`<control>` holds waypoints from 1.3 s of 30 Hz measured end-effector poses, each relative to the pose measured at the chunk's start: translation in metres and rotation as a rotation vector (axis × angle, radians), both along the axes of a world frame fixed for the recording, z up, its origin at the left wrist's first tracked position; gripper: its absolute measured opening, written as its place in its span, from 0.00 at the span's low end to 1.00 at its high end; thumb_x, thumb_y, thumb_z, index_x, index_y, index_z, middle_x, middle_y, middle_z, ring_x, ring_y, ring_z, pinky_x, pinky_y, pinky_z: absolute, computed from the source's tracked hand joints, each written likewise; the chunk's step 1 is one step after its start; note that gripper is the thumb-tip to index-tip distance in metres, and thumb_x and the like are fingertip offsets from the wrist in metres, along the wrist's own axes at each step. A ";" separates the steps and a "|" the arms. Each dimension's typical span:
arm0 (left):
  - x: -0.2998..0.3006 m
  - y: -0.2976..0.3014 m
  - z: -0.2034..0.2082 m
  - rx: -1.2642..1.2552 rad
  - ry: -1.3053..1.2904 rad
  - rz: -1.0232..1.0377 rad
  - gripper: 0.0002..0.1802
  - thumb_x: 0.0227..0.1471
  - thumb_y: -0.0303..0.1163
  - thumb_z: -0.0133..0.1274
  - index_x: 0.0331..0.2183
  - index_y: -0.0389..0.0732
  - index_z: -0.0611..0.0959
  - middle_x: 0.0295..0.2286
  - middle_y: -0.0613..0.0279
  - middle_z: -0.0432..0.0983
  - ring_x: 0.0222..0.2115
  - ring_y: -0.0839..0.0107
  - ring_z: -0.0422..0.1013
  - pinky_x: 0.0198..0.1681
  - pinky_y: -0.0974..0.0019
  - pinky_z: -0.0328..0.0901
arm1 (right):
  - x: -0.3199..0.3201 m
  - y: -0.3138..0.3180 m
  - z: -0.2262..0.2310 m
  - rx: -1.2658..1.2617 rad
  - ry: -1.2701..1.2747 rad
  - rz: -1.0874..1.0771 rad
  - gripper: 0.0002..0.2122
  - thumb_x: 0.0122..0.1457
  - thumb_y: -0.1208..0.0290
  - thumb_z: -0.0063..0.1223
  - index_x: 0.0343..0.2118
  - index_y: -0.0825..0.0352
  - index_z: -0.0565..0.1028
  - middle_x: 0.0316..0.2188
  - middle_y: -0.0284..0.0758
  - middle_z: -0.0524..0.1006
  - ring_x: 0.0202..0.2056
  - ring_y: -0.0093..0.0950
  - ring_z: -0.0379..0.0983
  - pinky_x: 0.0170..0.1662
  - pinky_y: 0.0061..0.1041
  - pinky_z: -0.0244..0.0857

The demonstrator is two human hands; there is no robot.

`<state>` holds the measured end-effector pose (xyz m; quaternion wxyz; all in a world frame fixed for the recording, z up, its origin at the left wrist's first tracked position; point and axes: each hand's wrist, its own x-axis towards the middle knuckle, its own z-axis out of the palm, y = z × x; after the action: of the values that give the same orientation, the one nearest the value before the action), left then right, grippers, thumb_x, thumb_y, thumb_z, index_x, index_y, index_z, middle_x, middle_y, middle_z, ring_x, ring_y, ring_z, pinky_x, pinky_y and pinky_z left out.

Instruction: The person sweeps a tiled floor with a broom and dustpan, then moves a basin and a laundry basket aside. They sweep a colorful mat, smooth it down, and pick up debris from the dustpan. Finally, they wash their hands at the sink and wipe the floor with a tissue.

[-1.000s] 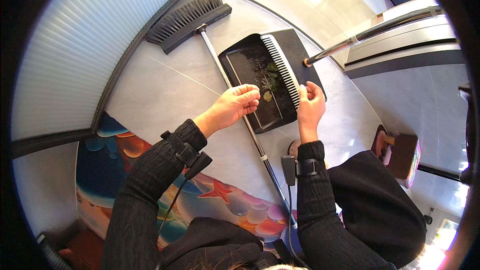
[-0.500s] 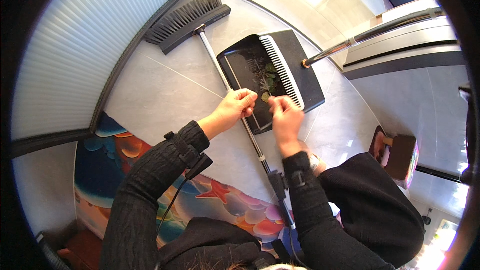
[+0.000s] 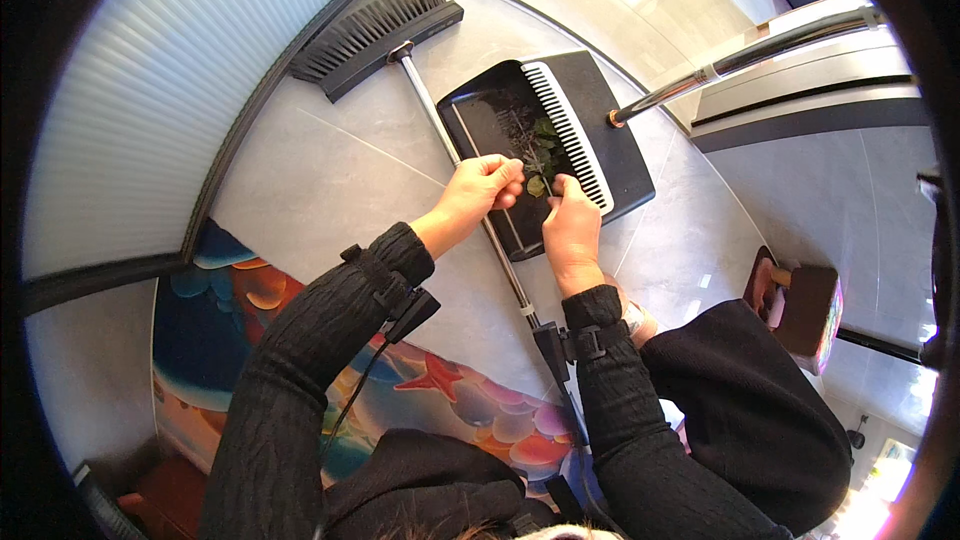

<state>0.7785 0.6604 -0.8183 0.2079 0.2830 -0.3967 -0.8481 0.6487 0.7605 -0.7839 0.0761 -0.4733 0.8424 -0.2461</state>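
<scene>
My left hand (image 3: 480, 196) is closed in a pinch above the near edge of a black dustpan (image 3: 484, 100), with the broom's metal pole running beneath it. Whatever its fingers hold is too small to make out. Close by on the right, my right hand (image 3: 572, 230) is also closed, thumb and forefinger together at the dustpan's edge. Green leaves (image 3: 543, 145) and dark, wispy debris lie in the pan. A white comb-like strip of teeth (image 3: 566, 125) runs along the pan. The broom (image 3: 375, 35) lies on the floor, its dark bristles at the far left.
The dustpan's metal handle (image 3: 740, 62) slants to the upper right. A ribbed translucent panel (image 3: 190, 80) with a dark frame borders the left. A colourful mat (image 3: 470, 410) covers the floor near me. A small brown stool-like object (image 3: 805, 310) stands at the right.
My left hand has moved slightly up and right. My right hand has shifted a little upward and its blur is gone. The leaves stay in the dustpan.
</scene>
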 end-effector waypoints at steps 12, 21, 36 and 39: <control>0.000 -0.019 0.011 -0.110 -0.239 0.000 0.20 0.57 0.34 0.51 0.51 0.41 0.74 0.39 0.66 0.76 0.38 0.78 0.72 0.39 0.74 0.66 | -0.018 0.019 0.027 0.215 -0.178 -0.038 0.12 0.53 0.65 0.58 0.37 0.66 0.78 0.25 0.38 0.80 0.30 0.35 0.78 0.36 0.31 0.70; 0.035 -0.018 0.024 -0.143 -0.056 0.010 0.27 0.61 0.37 0.42 0.60 0.40 0.62 0.56 0.62 0.63 0.55 0.71 0.62 0.50 0.65 0.62 | 0.003 0.021 0.023 -0.112 -0.243 0.070 0.09 0.52 0.81 0.51 0.38 0.70 0.75 0.31 0.40 0.79 0.29 0.29 0.78 0.33 0.25 0.71; 0.071 -0.012 0.059 0.336 0.537 -0.089 0.21 0.63 0.43 0.35 0.48 0.37 0.72 0.46 0.60 0.70 0.46 0.70 0.67 0.50 0.65 0.62 | 0.045 -0.003 0.045 -0.208 -0.620 0.124 0.11 0.63 0.75 0.44 0.47 0.71 0.72 0.40 0.35 0.78 0.40 0.24 0.76 0.43 0.20 0.68; 0.074 -0.007 0.064 0.395 0.587 -0.086 0.12 0.62 0.40 0.40 0.35 0.42 0.73 0.31 0.69 0.66 0.31 0.77 0.63 0.40 0.69 0.63 | 0.057 -0.006 0.051 -0.297 -0.760 0.175 0.13 0.66 0.71 0.40 0.48 0.71 0.72 0.42 0.35 0.77 0.42 0.23 0.74 0.43 0.20 0.67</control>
<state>0.8521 0.6533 -0.7540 0.2183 0.0452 -0.1599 -0.9616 0.7061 0.7546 -0.7328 0.3331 -0.4244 0.6662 -0.5149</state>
